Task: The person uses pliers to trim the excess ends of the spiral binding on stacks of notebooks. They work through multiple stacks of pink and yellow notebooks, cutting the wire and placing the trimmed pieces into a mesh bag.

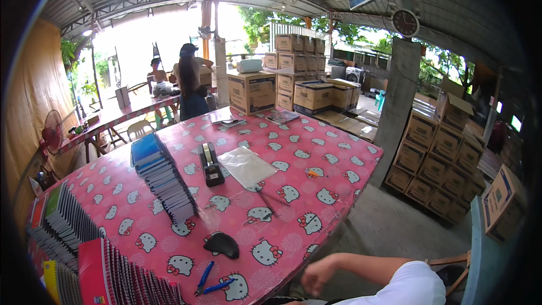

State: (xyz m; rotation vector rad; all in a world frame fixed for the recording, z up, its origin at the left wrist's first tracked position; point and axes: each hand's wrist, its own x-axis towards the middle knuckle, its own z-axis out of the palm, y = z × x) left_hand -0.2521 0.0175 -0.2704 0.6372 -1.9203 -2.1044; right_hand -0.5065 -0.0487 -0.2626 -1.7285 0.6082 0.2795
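- Right hand: well to the near right of the tape dispenser, just beside the counter edge; the fingers curl loosely and no held thing shows, though I cannot tell whether the grip is fully closed. The left hand is out of view, so its grip cannot be told.
- Blue-handled pliers: on the counter, on the near side of the dispenser, handles spread. They look light and stiff, the handle coating probably less slippery than bare metal; best taken around both handles, clear of the head.
- Red spiral notebooks: to the near left of the dispenser, stacked. Likely heavy together, with bendable covers that may slide; take a few at a time, by the edges away from the wire coils.
- Black mouse-shaped object: between the pliers and the dispenser; probably light and smooth, best held by its sides.
- Blue-covered spiral notebooks: left of the dispenser, in a leaning, fanned row that could slip.
- Clear plastic sleeve: just right of the dispenser, flat; likely limp and slippery, best pinched at a corner.
- Cardboard carton: beyond the dispenser, at the counter's far side.
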